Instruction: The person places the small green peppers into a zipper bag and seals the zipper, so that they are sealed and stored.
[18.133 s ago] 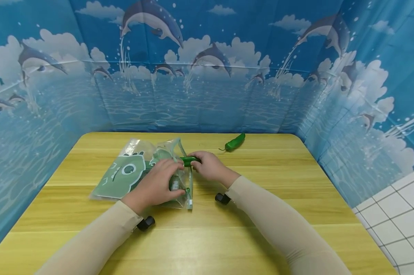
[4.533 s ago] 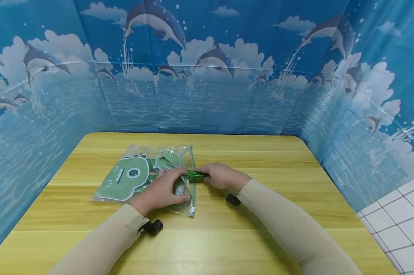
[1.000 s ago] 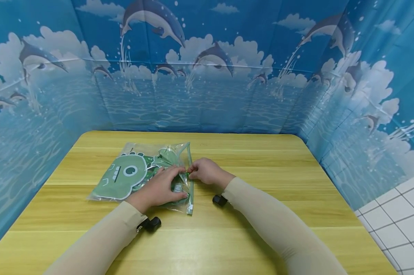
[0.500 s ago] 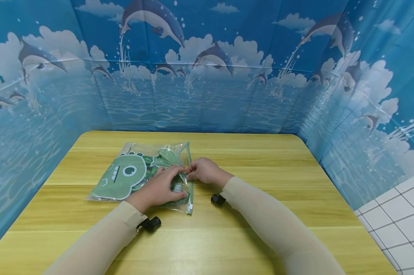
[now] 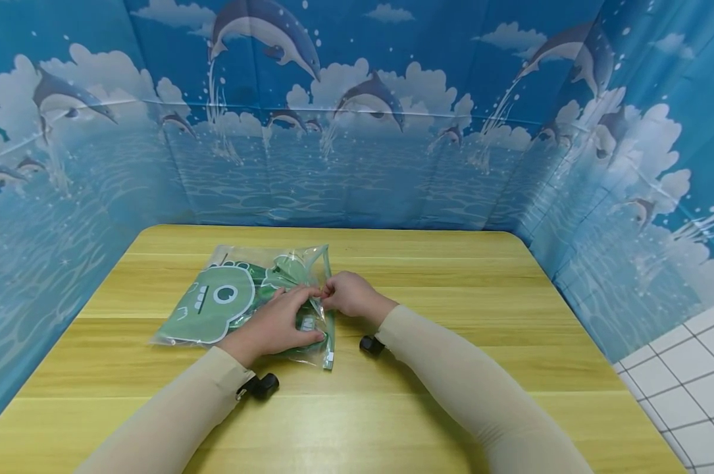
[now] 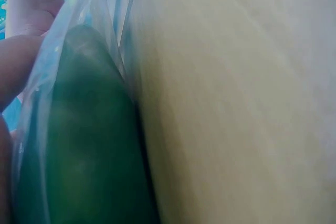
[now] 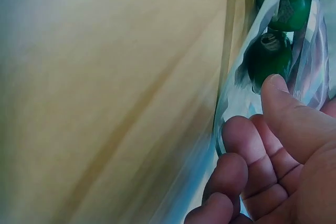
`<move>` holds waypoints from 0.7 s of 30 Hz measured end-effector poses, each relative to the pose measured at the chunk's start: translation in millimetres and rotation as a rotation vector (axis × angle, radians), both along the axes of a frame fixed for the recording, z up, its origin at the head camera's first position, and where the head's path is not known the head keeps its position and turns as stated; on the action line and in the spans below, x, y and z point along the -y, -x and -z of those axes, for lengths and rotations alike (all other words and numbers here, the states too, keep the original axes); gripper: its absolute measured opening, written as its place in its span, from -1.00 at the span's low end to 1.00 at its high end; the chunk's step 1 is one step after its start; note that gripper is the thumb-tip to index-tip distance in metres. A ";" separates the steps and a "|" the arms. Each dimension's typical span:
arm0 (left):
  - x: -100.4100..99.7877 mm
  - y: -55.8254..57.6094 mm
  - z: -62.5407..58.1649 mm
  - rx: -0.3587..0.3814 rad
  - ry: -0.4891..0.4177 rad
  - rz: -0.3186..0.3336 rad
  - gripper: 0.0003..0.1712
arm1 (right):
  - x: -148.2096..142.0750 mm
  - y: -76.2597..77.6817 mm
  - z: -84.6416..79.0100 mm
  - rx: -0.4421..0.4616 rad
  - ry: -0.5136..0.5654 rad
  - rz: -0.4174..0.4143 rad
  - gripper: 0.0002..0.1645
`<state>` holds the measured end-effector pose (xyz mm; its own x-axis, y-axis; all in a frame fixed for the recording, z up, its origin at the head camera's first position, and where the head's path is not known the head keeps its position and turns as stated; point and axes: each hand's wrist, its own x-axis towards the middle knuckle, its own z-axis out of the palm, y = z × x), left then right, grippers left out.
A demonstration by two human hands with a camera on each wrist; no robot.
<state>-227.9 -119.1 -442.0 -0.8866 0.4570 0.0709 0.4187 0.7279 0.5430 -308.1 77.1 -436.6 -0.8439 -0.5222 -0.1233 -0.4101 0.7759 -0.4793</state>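
A clear zip bag [image 5: 214, 316] with a green one-eyed cartoon print lies on the table, its mouth facing right. Several green peppers [image 7: 270, 59] show inside it. My left hand [image 5: 276, 322] holds the bag close to its mouth, thumb on the near side and fingers on the far side. A green pepper [image 6: 92, 135] under the film fills much of the left wrist view. At the bag's mouth is my right hand [image 5: 351, 294]; its thumb tip touches or nearly touches a pepper end, and its other fingers are loosely bent by the bag's edge with nothing gripped.
The light wooden table [image 5: 428, 408] extends around the bag. A blue curtain with dolphins [image 5: 357, 178] hangs behind its far edge and along the sides. White tiles [image 5: 694, 368] show at the right.
The lone pepper at the back is gone from the tabletop since the oldest frame. A pepper sticking out of the mouth 4.5 s ago has gone into the bag under the right hand. The left hand stays.
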 end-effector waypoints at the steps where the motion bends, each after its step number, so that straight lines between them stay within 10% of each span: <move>1: 0.0 0.0 0.0 -0.001 -0.001 0.000 -0.08 | -0.1 -0.2 0.0 -0.001 -0.004 0.002 -0.88; 21: -0.2 -1.7 -2.6 -0.010 0.004 0.002 -0.05 | -14.6 -3.1 -6.3 0.071 0.055 0.043 -0.83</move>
